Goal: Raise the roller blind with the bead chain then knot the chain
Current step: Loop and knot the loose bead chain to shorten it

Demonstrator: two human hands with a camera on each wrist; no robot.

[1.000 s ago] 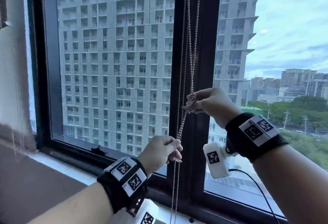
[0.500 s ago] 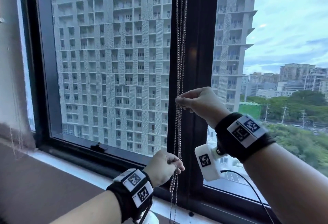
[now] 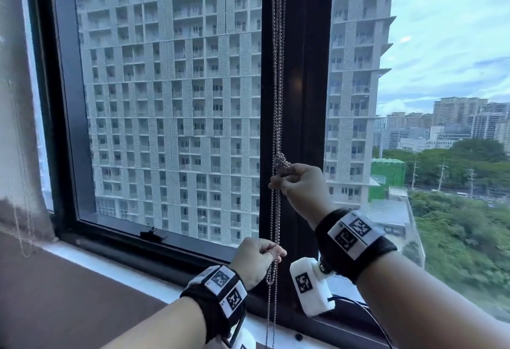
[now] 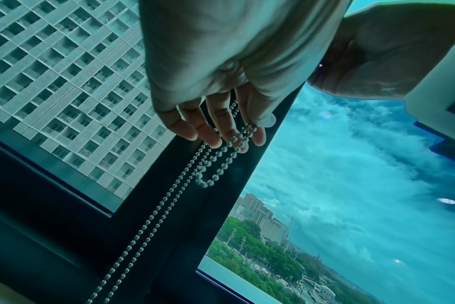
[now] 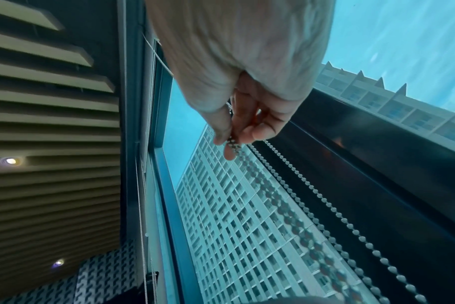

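A silver bead chain hangs in several strands in front of the dark window post. A tight knot sits in the chain at mid-height. My right hand pinches the strands just under the knot; in the right wrist view the fingers close on the beads. Lower down, my left hand grips the hanging strands, whose loose end runs down past the sill. The left wrist view shows a small loop of chain draped over the fingertips. The roller blind itself is out of view.
Large glass panes show a tall apartment block and, to the right, sky and trees. A brown sill runs along the bottom left. A small black window latch sits on the lower frame. A second thin chain hangs at far left.
The loose tangle at my right hand has drawn into a compact knot. My left hand has dropped lower along the strands, and the chain now hangs straight and taut.
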